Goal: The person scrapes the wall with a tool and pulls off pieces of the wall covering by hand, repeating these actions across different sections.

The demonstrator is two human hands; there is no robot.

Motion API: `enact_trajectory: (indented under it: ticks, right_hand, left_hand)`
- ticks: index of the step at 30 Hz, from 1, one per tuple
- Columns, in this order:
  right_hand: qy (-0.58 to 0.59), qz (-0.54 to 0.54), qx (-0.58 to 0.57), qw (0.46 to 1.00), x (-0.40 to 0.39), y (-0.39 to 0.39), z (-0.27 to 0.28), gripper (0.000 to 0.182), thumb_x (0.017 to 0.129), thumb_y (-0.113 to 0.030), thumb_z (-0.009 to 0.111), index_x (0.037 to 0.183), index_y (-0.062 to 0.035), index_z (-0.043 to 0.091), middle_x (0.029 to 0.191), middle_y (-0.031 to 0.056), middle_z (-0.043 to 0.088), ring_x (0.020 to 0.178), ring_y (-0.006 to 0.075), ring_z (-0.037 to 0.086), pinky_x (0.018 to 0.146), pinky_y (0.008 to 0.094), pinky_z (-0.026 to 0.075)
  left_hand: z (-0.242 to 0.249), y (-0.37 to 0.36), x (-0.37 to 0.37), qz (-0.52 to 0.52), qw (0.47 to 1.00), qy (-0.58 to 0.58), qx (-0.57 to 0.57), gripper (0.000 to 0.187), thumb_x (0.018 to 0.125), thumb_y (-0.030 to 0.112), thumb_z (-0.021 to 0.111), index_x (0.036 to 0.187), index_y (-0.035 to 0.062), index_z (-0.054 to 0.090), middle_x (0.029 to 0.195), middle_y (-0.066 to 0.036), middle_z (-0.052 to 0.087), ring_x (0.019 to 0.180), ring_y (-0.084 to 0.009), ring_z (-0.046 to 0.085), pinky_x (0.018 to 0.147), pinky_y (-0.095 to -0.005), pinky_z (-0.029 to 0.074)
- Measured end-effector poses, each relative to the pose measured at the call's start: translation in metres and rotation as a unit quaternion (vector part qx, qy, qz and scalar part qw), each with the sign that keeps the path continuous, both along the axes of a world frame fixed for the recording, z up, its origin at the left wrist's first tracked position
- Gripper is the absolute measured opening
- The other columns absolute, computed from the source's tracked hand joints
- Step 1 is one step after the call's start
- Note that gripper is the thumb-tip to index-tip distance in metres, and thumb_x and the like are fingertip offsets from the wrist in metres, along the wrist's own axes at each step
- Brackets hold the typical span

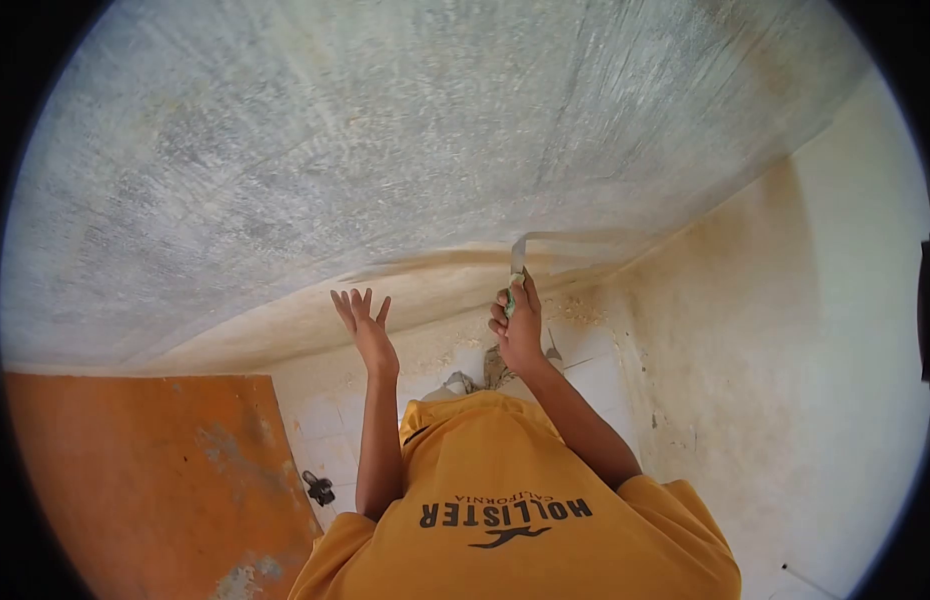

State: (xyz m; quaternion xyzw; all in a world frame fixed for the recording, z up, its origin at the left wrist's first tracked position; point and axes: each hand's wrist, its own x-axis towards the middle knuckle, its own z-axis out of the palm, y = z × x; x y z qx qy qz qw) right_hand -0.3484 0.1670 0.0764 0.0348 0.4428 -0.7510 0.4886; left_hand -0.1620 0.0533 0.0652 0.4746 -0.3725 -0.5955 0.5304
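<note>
My right hand (521, 325) is wrapped round the green handle of a scraper (518, 257), and its pale flat blade points up at the wall (335, 170). The blade's end overlaps the border between the wall's grey, scraped-looking surface and the cream band below. To the left, my left hand (364, 325) is raised with fingers spread and nothing in it. Its fingertips show just in front of the cream band, low on the wall.
Flakes of debris (580, 310) lie on the pale tiled floor along the wall's foot. An orange panel (135, 470) with worn patches stands at left, with a small black object (319, 488) beside it. A cream side wall (745, 330) closes off the right.
</note>
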Motion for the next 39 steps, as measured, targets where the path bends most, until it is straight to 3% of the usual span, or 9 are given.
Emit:
enact_trajectory:
  ticks: [6,9,10,17,22,26,29,32,39]
  right_hand:
    - [-0.071,-0.075,-0.050,0.993,0.073,-0.045,0.052,0.011,0.108,-0.023,0.049,0.117,-0.0177,0.050,0.086,-0.0015,0.047,0.059,0.0081,0.037,0.046,0.0211,0.029]
    - [-0.125,-0.162,0.024,0.979,0.067,-0.073,0.052,0.016,0.107,-0.026,0.049,0.122,-0.0200,0.048,0.087,0.0001,0.046,0.060,0.0116,0.042,0.047,0.0232,0.031]
    - [-0.173,-0.186,-0.027,0.967,0.053,-0.079,0.042,0.008,0.107,-0.025,0.049,0.108,-0.0181,0.046,0.087,0.0010,0.045,0.060,0.0135,0.042,0.044,0.0236,0.029]
    - [-0.209,-0.082,-0.100,0.969,0.062,-0.063,0.035,0.006,0.107,-0.024,0.049,0.104,-0.0187,0.047,0.078,-0.0009,0.043,0.055,0.0098,0.032,0.042,0.0224,0.025]
    - [-0.150,-0.098,-0.044,0.983,0.088,-0.064,0.079,0.007,0.108,-0.023,0.049,0.103,-0.0179,0.047,0.076,-0.0018,0.042,0.054,0.0087,0.032,0.042,0.0220,0.024]
    - [-0.163,-0.119,-0.059,0.978,0.075,-0.068,0.050,0.008,0.108,-0.023,0.049,0.103,-0.0171,0.047,0.076,-0.0019,0.042,0.053,0.0085,0.031,0.041,0.0224,0.023]
    - [-0.160,-0.087,-0.070,0.981,0.093,-0.063,0.077,0.008,0.108,-0.023,0.048,0.103,-0.0174,0.047,0.075,-0.0020,0.041,0.053,0.0086,0.031,0.041,0.0227,0.023]
    - [-0.165,-0.126,-0.050,0.977,0.072,-0.072,0.046,0.009,0.108,-0.024,0.048,0.103,-0.0172,0.047,0.075,-0.0019,0.041,0.052,0.0086,0.031,0.041,0.0227,0.023]
    - [-0.147,-0.110,-0.041,0.982,0.087,-0.067,0.063,0.009,0.109,-0.025,0.049,0.103,-0.0182,0.047,0.075,-0.0017,0.040,0.051,0.0079,0.028,0.041,0.0237,0.021]
  left_hand:
    - [0.016,-0.014,0.019,-0.079,0.996,0.033,0.035,0.079,0.109,0.042,0.050,0.167,0.0173,0.002,0.172,-0.015,0.008,0.151,-0.0354,0.033,0.115,-0.0478,0.047]
    - [0.035,-0.015,0.028,-0.082,0.995,0.040,0.028,0.078,0.109,0.038,0.049,0.166,0.0113,0.004,0.171,-0.016,0.012,0.149,-0.0355,0.036,0.115,-0.0492,0.047]
    - [0.036,-0.016,0.030,-0.083,0.995,0.045,0.028,0.078,0.109,0.038,0.049,0.166,0.0117,0.003,0.171,-0.016,0.012,0.149,-0.0354,0.036,0.115,-0.0491,0.047]
    - [0.038,-0.014,0.027,-0.113,0.992,0.046,0.030,0.077,0.111,0.035,0.047,0.167,0.0156,-0.002,0.171,-0.017,0.007,0.153,-0.0350,0.030,0.116,-0.0473,0.046]
    - [0.028,-0.017,0.028,-0.124,0.992,0.035,0.010,0.077,0.111,0.032,0.047,0.166,0.0170,-0.005,0.170,-0.019,0.010,0.152,-0.0348,0.029,0.117,-0.0477,0.045]
    - [0.030,-0.013,0.029,-0.127,0.991,0.041,0.018,0.078,0.111,0.031,0.047,0.166,0.0190,-0.005,0.168,-0.021,0.012,0.152,-0.0347,0.030,0.116,-0.0483,0.046]
    - [0.038,-0.008,0.025,-0.129,0.991,0.034,0.028,0.077,0.111,0.032,0.047,0.167,0.0199,-0.005,0.168,-0.022,0.013,0.152,-0.0355,0.030,0.115,-0.0482,0.047]
    - [0.039,-0.011,0.028,-0.132,0.990,0.036,0.031,0.077,0.111,0.032,0.047,0.167,0.0203,-0.005,0.169,-0.022,0.012,0.152,-0.0363,0.030,0.115,-0.0480,0.047]
    - [0.037,-0.010,0.037,-0.146,0.988,0.039,0.029,0.076,0.110,0.032,0.048,0.167,0.0208,-0.002,0.169,-0.023,0.012,0.152,-0.0364,0.030,0.115,-0.0477,0.047]
